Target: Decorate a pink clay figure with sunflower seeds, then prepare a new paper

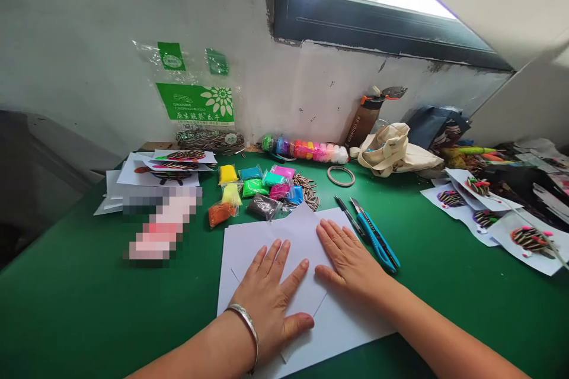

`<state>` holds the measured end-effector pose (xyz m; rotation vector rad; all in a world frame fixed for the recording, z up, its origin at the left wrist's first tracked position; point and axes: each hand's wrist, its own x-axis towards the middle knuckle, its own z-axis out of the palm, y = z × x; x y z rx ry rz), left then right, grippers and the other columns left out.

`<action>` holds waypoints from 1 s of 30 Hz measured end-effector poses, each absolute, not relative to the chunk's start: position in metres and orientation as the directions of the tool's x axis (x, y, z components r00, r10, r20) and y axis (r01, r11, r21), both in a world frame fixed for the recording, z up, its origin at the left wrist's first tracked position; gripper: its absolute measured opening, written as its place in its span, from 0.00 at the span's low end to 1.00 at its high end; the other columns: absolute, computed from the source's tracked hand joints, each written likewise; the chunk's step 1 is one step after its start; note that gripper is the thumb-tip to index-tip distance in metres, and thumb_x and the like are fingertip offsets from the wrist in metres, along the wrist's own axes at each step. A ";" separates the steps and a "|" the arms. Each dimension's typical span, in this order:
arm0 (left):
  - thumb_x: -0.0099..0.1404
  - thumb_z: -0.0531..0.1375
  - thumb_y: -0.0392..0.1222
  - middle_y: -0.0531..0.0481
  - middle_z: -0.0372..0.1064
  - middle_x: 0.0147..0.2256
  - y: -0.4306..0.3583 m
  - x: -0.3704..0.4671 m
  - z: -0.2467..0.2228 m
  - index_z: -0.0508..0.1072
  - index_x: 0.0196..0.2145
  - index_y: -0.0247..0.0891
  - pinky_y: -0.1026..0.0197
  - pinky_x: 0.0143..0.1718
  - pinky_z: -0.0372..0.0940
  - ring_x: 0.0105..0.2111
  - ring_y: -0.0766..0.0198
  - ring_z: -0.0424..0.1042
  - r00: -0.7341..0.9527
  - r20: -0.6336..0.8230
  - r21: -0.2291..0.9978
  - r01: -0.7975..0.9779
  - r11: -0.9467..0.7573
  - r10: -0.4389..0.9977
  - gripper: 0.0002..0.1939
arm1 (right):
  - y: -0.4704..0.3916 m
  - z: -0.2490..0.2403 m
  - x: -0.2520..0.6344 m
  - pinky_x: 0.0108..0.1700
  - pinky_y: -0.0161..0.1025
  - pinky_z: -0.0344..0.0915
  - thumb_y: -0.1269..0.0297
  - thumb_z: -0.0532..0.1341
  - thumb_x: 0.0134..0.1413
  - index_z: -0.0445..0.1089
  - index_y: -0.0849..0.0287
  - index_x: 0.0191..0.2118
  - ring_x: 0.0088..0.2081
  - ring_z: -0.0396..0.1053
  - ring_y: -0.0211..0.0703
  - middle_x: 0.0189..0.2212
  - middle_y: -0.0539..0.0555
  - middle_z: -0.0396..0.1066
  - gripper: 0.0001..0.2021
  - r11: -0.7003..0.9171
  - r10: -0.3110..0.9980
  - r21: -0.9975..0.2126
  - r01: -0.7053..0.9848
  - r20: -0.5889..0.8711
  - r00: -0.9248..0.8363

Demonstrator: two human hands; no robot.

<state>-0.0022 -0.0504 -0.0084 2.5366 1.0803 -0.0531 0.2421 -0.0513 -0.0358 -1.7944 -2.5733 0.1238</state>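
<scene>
Green tabletop [178,296] borders white paper [344,317].

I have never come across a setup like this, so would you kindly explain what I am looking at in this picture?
There is no machine here: a person works with two bare hands. The single picture comes from a camera worn on the head, looking forward and down, so the arms enter from the bottom edge.

The left hand, with a bracelet at its wrist, and the right hand lie spread on white paper. Neither grips anything.

On the green table, beyond the paper, are colourful packets and a heap of striped seeds. A pen and a blue utility knife lie beside the right hand. Decorated sheets lie farther right.
</scene>
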 end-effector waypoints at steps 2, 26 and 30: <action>0.60 0.52 0.68 0.42 0.30 0.67 -0.051 -0.002 -0.007 0.45 0.65 0.54 0.35 0.62 0.35 0.65 0.39 0.32 0.704 -0.188 0.326 0.702 -0.633 0.685 0.40 | -0.051 -0.038 0.241 0.66 0.54 0.41 0.42 0.44 0.61 0.40 0.60 0.68 0.67 0.38 0.51 0.67 0.59 0.38 0.37 0.329 0.943 -0.060 0.942 -0.027 -0.331; 0.65 0.49 0.63 0.44 0.35 0.67 -0.073 0.007 -0.017 0.40 0.66 0.46 0.27 0.59 0.33 0.65 0.40 0.32 0.868 -0.184 0.331 0.497 -0.802 0.461 0.39 | -0.051 -0.018 0.228 0.65 0.59 0.37 0.49 0.45 0.63 0.42 0.63 0.67 0.67 0.36 0.53 0.67 0.58 0.35 0.33 0.245 0.958 -0.115 0.963 -0.122 -0.258; 0.65 0.53 0.58 0.43 0.39 0.66 -0.083 -0.008 -0.025 0.41 0.67 0.43 0.27 0.58 0.39 0.65 0.39 0.38 0.879 -0.233 0.329 0.473 -0.817 0.416 0.39 | -0.051 -0.015 0.226 0.65 0.59 0.36 0.47 0.45 0.63 0.41 0.63 0.67 0.67 0.35 0.53 0.67 0.57 0.35 0.34 0.222 0.958 -0.114 0.968 -0.160 -0.238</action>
